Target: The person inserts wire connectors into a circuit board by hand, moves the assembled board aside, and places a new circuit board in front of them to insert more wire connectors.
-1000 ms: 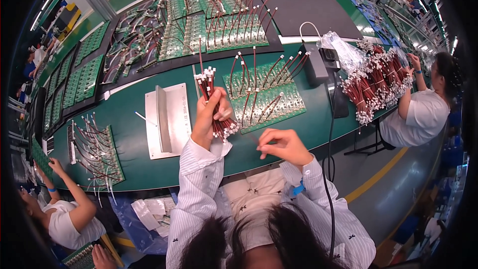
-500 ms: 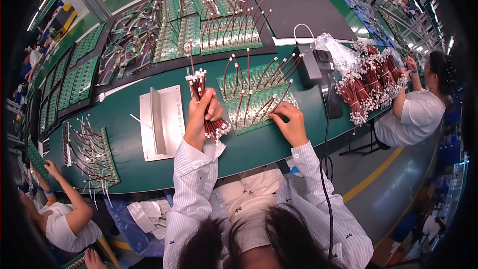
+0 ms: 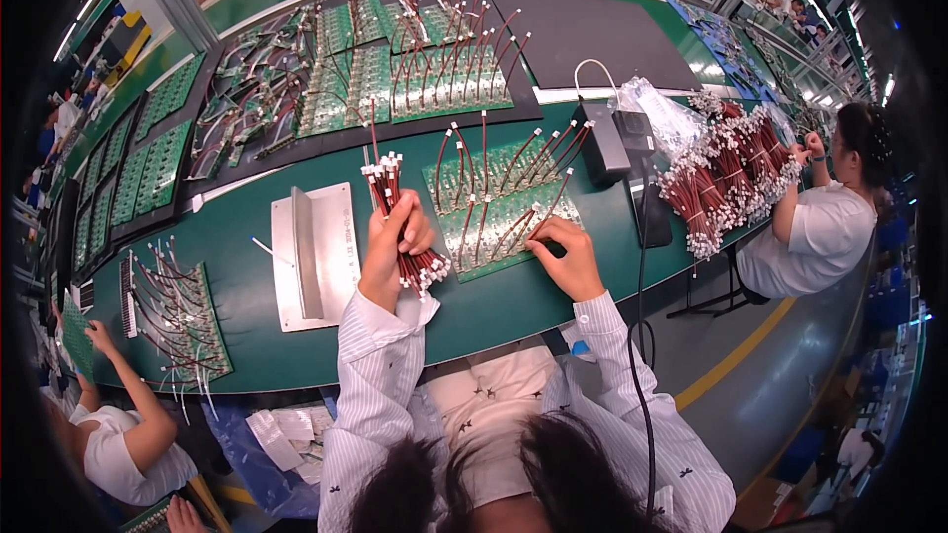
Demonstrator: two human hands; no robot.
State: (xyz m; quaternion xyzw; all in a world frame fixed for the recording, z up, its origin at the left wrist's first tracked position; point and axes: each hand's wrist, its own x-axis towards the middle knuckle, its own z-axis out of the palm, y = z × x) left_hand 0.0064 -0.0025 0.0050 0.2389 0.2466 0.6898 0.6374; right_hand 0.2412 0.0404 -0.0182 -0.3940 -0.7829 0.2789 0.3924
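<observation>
My left hand point(image 3: 397, 249) is closed around a bundle of dark red wire cables point(image 3: 383, 183) with white connectors at both ends. Under my right hand lies the lower right part of a green circuit board panel point(image 3: 504, 222), flat on the table. Several short red cables point(image 3: 470, 222) stand up from the panel in rows, their white plugs upward. My right hand point(image 3: 565, 255) is closed in a pinch at the board's surface, beside a cable point(image 3: 558, 199). Whatever is between those fingertips is hidden.
A metal plate with an upright fin point(image 3: 314, 257) stands left of my left hand. A wired board point(image 3: 193, 321) lies farther left. At right are a black power adapter point(image 3: 602, 143) and a heap of cable bundles point(image 3: 726, 178). Finished-looking boards point(image 3: 449, 79) fill the back; co-workers sit both sides.
The whole view has shifted slightly, with the table appearing a little lower. My right hand stays pinched at the same part of the board, and my left hand keeps the bundle.
</observation>
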